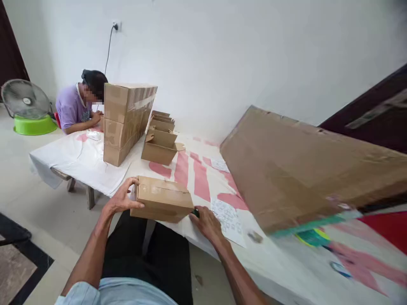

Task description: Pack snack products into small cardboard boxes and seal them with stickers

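Arms and hands of the wearer, seen from the head. The bare left forearm rises from a light blue sleeve, slanting upward and rightward to the left wrist. The left hand forms an arched grip: fingers bent above, thumb extended rightward below. The bare right forearm runs upward and leftward from the lower edge of view to the right wrist. The right hand, back uppermost, grips with bent fingers directed leftward. The two hands stand apart, the left slightly higher.
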`<state>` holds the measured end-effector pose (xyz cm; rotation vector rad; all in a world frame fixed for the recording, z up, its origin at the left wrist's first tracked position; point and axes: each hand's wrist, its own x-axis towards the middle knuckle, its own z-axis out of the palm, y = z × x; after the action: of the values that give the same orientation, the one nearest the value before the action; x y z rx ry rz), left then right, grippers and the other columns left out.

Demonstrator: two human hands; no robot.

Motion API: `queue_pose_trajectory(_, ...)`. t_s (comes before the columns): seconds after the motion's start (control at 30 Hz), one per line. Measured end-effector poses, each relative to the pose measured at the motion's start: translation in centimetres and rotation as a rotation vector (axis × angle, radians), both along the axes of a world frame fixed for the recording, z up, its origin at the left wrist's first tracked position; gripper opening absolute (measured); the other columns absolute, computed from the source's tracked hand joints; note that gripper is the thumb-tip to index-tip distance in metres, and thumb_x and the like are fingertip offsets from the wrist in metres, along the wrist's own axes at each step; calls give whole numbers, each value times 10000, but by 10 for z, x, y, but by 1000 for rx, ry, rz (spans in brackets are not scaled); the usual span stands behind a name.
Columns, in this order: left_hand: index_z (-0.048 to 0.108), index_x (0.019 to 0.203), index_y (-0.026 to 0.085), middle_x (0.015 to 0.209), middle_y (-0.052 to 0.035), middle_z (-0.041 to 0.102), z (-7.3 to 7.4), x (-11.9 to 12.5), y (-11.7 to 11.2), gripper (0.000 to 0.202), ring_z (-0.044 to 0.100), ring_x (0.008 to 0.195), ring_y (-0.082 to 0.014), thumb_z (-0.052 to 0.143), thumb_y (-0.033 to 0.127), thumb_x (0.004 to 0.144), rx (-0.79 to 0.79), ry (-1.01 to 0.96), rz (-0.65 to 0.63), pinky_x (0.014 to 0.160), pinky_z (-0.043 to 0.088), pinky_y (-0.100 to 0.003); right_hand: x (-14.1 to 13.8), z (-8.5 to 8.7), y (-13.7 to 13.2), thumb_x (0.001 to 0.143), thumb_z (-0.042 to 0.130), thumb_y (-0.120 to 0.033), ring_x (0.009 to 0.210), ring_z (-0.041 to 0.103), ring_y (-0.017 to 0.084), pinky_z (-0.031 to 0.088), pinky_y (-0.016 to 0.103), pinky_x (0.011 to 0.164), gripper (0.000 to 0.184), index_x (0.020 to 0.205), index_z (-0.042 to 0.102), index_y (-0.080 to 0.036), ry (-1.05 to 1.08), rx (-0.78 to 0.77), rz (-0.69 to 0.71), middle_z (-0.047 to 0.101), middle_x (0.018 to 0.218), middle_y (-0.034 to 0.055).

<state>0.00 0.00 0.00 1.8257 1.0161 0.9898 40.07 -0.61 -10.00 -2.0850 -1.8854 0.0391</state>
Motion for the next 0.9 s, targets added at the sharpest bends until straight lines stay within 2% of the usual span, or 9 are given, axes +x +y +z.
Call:
queue_pose_trajectory(0.13,537,1234,287,1541,-103,515,4,4,-2,681,507,1410,-375,883,470,677,6,-1,24,1048,477,-480,-8,2,-3,903,586,-234,1007,646,262,472,341,845,232,1110,686,-203,29,42,4,699,1059,96)
queue_pose_trajectory(0.23,547,1232,289,1514,-91,535,3,8,-1,641,528,1381,-359,858,490,709,8,-10,45,1030,486,-464,-8,14,0,949,484,-257,885,631,242,450,331,759,245,1058,693,-192,69,115,-20,677,974,93)
queue_pose_trajectory(0.3,550,1225,287,1471,-85,553,2,10,0,627,544,1353,-345,855,472,709,18,-15,61,1022,487,-458,-4,30,5,990,375,-301,840,612,253,436,344,719,352,1041,694,-161,106,190,-65,663,941,121)
queue_pose_trajectory(0.4,571,1209,279,1423,-86,561,-1,12,4,641,558,1315,-338,881,452,675,31,-15,71,1016,493,-461,-3,67,11,1029,298,-428,833,604,268,447,352,707,493,1062,697,-140,168,298,-100,673,920,136)
queue_pose_trajectory(0.5,589,1243,278,1419,-94,553,-1,12,5,678,551,1321,-343,901,440,664,42,-22,61,1035,494,-478,-23,114,11,1007,429,-601,741,596,228,460,320,666,518,1018,718,-171,340,325,74,683,812,61)
queue_pose_trajectory(0.57,589,1279,282,1427,-96,546,-1,11,4,711,541,1336,-344,910,431,662,48,-32,53,1054,491,-488,-47,145,7,980,525,-599,745,613,214,471,308,671,467,977,735,-183,469,327,285,705,814,40)
queue_pose_trajectory(0.67,589,1302,282,1440,-98,534,0,11,1,734,525,1352,-345,921,421,662,59,-44,41,1077,483,-498,-84,181,3,982,572,-531,730,634,198,481,303,677,386,910,746,-194,463,284,512,730,813,35)
queue_pose_trajectory(0.77,595,1293,277,1450,-104,522,-1,12,-1,722,507,1370,-346,925,412,665,73,-59,30,1074,490,-493,-107,202,4,993,576,-469,710,655,194,487,309,680,337,881,746,-200,369,220,659,751,808,42)
queue_pose_trajectory(0.9,599,1306,275,1457,-109,505,-4,13,-1,748,493,1380,-356,936,403,651,101,-79,16,1055,506,-477,-115,214,9,1012,565,-416,769,694,204,501,312,713,301,889,752,-214,243,170,748,775,859,49)
